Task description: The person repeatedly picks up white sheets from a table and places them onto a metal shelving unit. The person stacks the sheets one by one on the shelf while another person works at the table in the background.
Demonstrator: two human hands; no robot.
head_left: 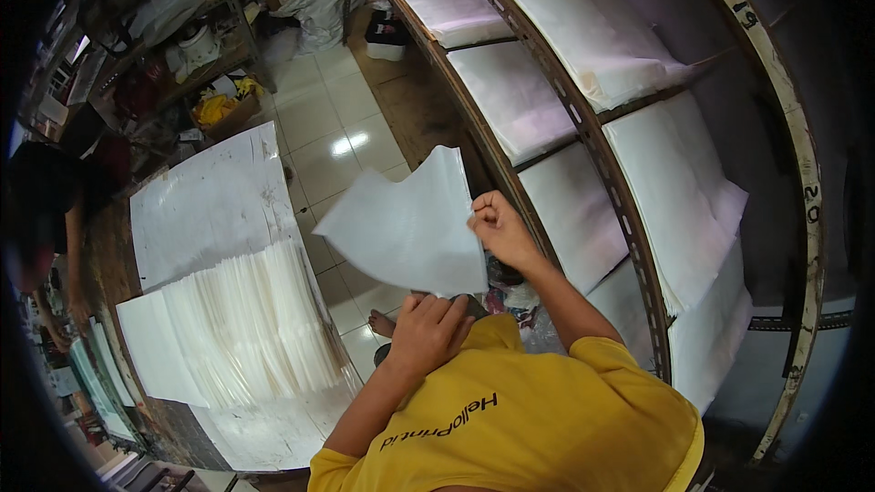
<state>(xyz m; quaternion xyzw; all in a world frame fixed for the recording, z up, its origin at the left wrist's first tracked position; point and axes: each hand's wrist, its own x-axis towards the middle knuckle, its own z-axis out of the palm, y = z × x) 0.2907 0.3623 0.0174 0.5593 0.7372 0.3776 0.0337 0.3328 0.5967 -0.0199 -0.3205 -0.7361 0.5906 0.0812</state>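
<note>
Sheet of translucent white paper held up between shelving and worktable

Tall metal shelving point(583, 118) at right, compartments stacked with white sheets; white-topped worktable point(205, 210) at left, carrying a fanned stack of similar sheets point(246, 323); pale tiled floor point(328, 128) between. Single sheet point(410, 223) raised in the air over the floor, slightly curled, well apart from the fanned stack. Right hand point(499, 230) clenched on the sheet's right edge, pinching it between thumb and fingers. Left hand point(428, 328) at the sheet's lower edge, fingers curled; grasp on the paper not discernible. Another person point(41, 210) at far left, beside the table
</note>
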